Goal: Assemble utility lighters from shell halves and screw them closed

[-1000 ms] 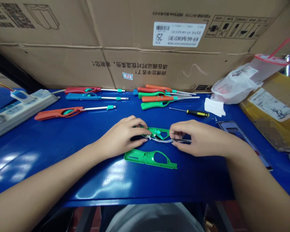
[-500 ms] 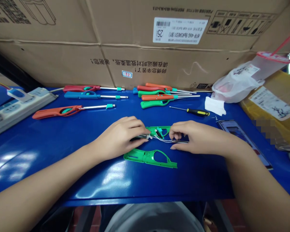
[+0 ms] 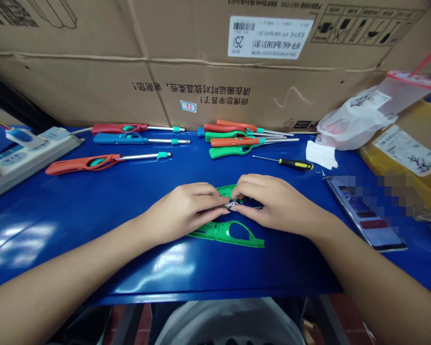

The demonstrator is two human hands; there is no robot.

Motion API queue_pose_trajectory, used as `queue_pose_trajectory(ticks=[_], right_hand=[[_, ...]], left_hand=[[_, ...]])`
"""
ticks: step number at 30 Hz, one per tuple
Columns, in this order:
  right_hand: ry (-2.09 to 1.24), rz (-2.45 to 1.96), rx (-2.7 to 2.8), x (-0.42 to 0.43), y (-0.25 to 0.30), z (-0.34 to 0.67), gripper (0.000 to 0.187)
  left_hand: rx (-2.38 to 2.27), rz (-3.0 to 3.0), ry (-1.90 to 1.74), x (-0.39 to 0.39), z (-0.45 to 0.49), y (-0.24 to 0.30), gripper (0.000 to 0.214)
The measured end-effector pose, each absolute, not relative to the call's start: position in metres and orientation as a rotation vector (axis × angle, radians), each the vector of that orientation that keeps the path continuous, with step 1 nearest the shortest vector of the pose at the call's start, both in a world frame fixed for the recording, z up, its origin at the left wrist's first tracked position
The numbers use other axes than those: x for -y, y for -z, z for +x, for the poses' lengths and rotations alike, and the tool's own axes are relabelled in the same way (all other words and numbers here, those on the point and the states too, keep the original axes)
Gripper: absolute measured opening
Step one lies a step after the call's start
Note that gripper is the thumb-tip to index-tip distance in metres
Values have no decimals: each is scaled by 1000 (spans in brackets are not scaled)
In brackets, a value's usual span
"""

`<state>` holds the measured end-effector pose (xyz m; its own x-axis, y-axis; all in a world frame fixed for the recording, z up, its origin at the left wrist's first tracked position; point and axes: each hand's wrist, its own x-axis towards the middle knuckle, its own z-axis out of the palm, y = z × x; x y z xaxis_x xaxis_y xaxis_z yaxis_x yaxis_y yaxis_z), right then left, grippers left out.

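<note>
A green lighter shell half [image 3: 225, 233] lies open on the blue table [image 3: 93, 211], just in front of both hands. Behind it the other green half [image 3: 225, 190] with its inner parts shows between my fingers. My left hand [image 3: 186, 209] is closed, pinching the small metal and wire parts at that half's middle. My right hand [image 3: 273, 203] is closed too, its fingertips meeting the left ones on the same inner parts and covering the metal tube.
Three long lighters [image 3: 104, 163] lie at the back left and several more [image 3: 237, 139] at the back centre. A yellow-handled screwdriver [image 3: 290, 164], white paper [image 3: 319, 154], a plastic bag [image 3: 359, 120], a phone [image 3: 366, 218], a power strip [image 3: 25, 153] and cardboard boxes [image 3: 201, 62] surround the space.
My right hand has slid left along the metal tube until its fingertips meet my left hand's over the lighter's middle. The loose shell half has stayed put.
</note>
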<state>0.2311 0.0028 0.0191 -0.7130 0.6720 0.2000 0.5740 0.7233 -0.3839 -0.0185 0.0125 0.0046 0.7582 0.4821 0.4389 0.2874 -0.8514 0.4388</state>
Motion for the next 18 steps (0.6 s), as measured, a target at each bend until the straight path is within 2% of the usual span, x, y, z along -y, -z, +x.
queue_pose_trajectory(ticks=[12,18], right_hand=[[-447,-784,2655,-2,-19,230,23],[-479,-845,2680,-4,-22,237,19]], left_hand=[[-579,2547,-583,-16,-19,-13,20],[-662,2494,-503,-30,-31,-17,20]])
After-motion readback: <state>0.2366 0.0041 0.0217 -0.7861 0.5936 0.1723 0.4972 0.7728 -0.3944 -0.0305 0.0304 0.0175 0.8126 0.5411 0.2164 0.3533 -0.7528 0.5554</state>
